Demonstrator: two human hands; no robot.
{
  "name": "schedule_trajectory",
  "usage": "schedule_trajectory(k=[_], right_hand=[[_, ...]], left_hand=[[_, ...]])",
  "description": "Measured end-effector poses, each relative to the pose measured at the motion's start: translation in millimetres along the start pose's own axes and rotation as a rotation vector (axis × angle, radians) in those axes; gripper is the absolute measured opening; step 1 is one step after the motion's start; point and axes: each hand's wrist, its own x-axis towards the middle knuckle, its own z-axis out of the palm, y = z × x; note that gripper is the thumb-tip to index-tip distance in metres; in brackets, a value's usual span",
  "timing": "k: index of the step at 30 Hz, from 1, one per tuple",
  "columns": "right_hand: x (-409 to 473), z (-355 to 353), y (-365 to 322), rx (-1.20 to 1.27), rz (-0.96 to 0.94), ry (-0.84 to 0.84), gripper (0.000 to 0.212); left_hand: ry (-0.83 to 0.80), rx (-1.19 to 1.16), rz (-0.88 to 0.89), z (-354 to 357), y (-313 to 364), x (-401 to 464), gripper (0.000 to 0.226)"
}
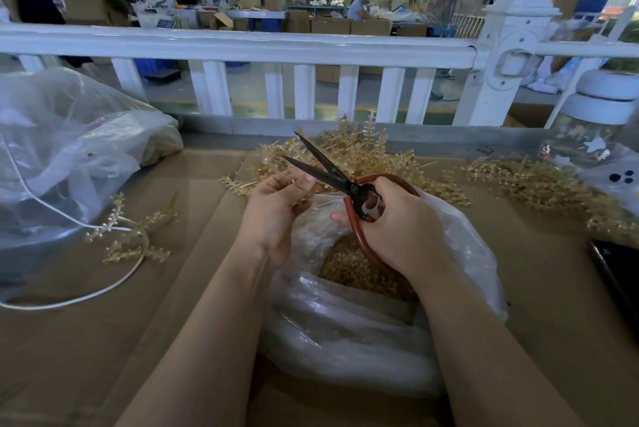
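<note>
My right hand (401, 226) grips the red-brown loop handles of large black scissors (328, 170), whose blades stand apart and point up and left. My left hand (276, 205) pinches a small golden plastic sprig piece at its fingertips, right beside the lower blade. Both hands hover over an open clear plastic bag (345, 329) that holds several small golden cut pieces (349, 264). Behind the hands lies a pile of golden plastic sprigs (366, 153) on the cardboard-covered table (103, 340).
A big clear plastic bag (62, 157) sits at the left, with a white cord (69, 298) and loose sprigs (131, 240) beside it. More sprigs (539, 184) lie right, near a white-lidded jar (601, 136) and a dark phone (619, 274). A white fence (311, 49) borders the table's far edge.
</note>
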Motion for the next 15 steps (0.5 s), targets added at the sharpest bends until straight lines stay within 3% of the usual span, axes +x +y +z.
schedule_trajectory(k=[9,15], right_hand=[[0.7,0.6,-0.3,-0.022,0.007,-0.009,0.056],[0.7,0.3,-2.3,-0.069,0.007,0.004,0.055]], left_hand=[[-0.05,-0.013,0.001,-2.4,1.6,-1.7,0.026],[-0.037,-0.029,-0.019,-3.5,1.4,-1.3,0.01]])
